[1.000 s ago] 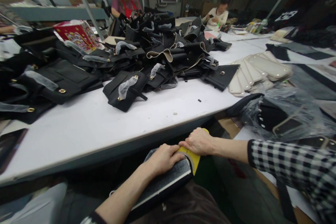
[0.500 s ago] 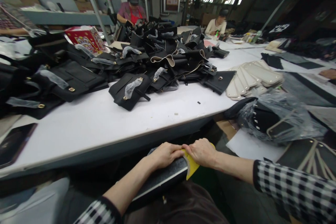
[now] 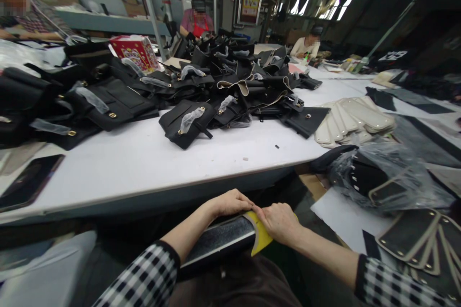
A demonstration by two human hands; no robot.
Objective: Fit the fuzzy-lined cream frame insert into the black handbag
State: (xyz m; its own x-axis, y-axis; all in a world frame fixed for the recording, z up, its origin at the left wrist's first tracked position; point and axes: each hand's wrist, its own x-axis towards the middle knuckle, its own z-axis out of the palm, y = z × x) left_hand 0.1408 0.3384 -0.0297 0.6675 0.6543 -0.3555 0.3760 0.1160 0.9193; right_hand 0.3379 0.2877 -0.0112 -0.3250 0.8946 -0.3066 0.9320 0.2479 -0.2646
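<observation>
Flat black panel on lap, below white table edge. Left hand and right hand pinching its yellow backing. Probably stiff, light; best gripped along edges.

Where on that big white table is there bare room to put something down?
The white table is bare along its near edge, between the phone on the left, the lone black bag piece behind and the cream panels on the right. Farther back the pile of black bags covers it.
</observation>
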